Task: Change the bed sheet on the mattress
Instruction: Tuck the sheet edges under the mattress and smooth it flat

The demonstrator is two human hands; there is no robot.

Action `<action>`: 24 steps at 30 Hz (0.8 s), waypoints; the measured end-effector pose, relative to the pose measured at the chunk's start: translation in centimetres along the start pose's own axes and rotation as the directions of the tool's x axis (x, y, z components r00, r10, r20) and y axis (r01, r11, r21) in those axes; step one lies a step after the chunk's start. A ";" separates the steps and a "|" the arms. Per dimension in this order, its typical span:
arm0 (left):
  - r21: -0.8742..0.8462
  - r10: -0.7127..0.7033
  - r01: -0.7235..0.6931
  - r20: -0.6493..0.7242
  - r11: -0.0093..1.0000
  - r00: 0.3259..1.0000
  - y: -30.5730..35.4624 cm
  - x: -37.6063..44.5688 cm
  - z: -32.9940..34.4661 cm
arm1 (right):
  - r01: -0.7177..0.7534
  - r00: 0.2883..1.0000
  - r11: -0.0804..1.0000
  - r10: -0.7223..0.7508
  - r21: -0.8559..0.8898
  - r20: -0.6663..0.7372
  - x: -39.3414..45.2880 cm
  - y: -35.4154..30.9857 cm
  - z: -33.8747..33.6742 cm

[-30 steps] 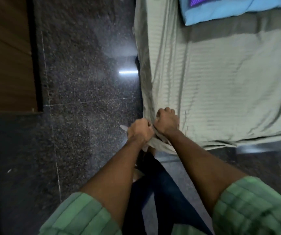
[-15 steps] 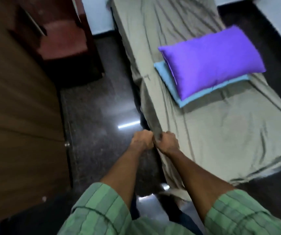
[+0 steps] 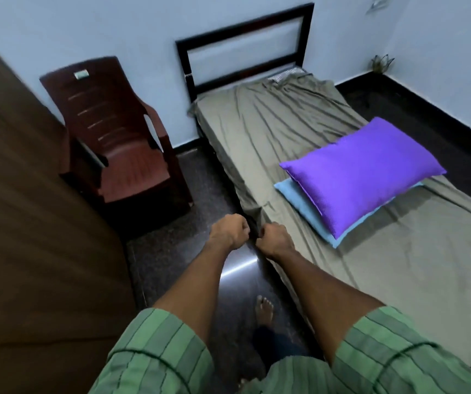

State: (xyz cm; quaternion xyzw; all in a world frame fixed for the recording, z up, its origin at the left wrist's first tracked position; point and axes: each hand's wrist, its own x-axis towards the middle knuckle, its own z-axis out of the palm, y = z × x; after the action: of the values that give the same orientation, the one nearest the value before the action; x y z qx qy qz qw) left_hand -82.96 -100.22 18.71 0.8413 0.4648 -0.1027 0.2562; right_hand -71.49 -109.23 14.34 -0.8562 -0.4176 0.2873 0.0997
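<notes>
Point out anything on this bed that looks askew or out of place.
The olive bed sheet is heavily wrinkled toward the headboard, and at the far corner it has pulled back, baring a patch of patterned mattress. The purple pillow and the blue pillow beneath it lie mid-bed at a slant.

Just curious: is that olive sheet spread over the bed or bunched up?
Spread. The olive sheet covers the mattress to the headboard, wrinkled, with both pillows on top.
</notes>
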 end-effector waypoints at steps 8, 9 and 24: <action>-0.041 0.008 -0.016 -0.170 0.999 0.985 -3.1 13.1 -8.8 | 0.039 0.998 0.996 -0.035 0.079 -0.046 14.9 -8.3 -3.5; -0.066 -0.005 -0.006 -0.171 0.998 0.985 -3.3 14.4 -9.7 | 0.054 0.998 0.993 -0.049 0.105 -0.045 16.2 -9.4 -4.0; -0.133 -0.013 -0.012 -0.186 0.991 0.982 -13.0 45.2 -24.1 | -0.015 0.999 0.980 0.022 0.199 -0.035 46.7 -25.7 -9.6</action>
State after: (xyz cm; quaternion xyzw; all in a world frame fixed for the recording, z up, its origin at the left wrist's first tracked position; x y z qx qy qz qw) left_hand -70.62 -48.86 16.21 0.8280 0.4929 0.0080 0.2671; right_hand -60.16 -56.27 13.61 -0.8510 -0.3770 0.3126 0.1896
